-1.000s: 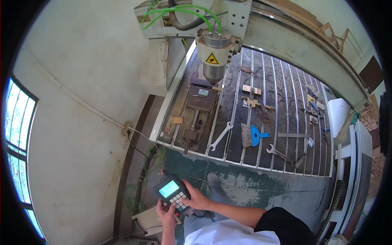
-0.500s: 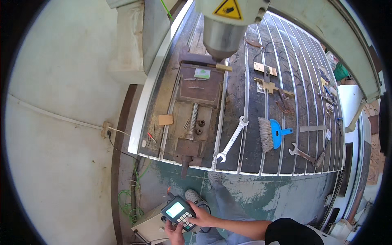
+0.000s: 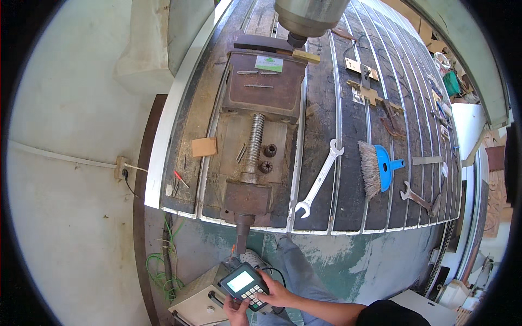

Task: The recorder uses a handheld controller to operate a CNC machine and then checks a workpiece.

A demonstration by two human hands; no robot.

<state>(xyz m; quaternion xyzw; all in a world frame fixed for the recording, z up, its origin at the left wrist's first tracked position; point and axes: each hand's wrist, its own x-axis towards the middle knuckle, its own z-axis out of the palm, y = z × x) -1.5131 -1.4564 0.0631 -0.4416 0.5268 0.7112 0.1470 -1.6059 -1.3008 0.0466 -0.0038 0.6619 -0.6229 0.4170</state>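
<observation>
Below the machine vise (image 3: 255, 146), the left hand (image 3: 235, 311) has its grip wrapped under the handheld controller (image 3: 244, 285); the right hand (image 3: 276, 293) rests fingers together on its keypad. Keying looks underway; the spindle (image 3: 310, 16) hangs above the vise's far end, nothing cut yet.

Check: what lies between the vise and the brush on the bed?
A long double-ended wrench lies on the bed between the vise and the blue-handled brush; head view shows it.
</observation>
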